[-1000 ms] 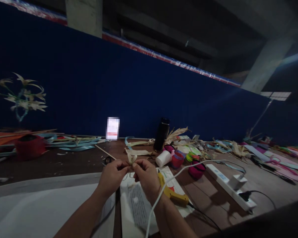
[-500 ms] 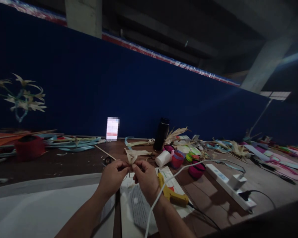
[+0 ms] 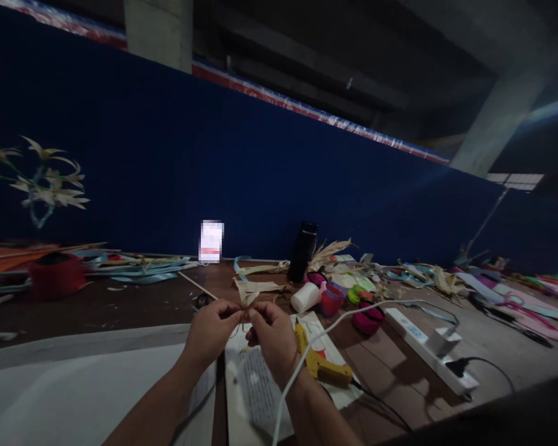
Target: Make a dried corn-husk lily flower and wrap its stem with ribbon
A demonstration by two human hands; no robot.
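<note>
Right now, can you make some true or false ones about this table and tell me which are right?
The left hand and right hand both pinch the husk. True.

The glue gun is blue. False: the glue gun is yellow.

The black bottle stands upright. True.

Nothing is plugged into the power strip. False: a black plug is in the power strip.

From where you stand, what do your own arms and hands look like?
My left hand and right hand are ordinary human ones, without gloves. No sleeves show on the forearms, and I see no watch or bracelet. The white cable crossing near my right wrist isn't something worn.
</note>
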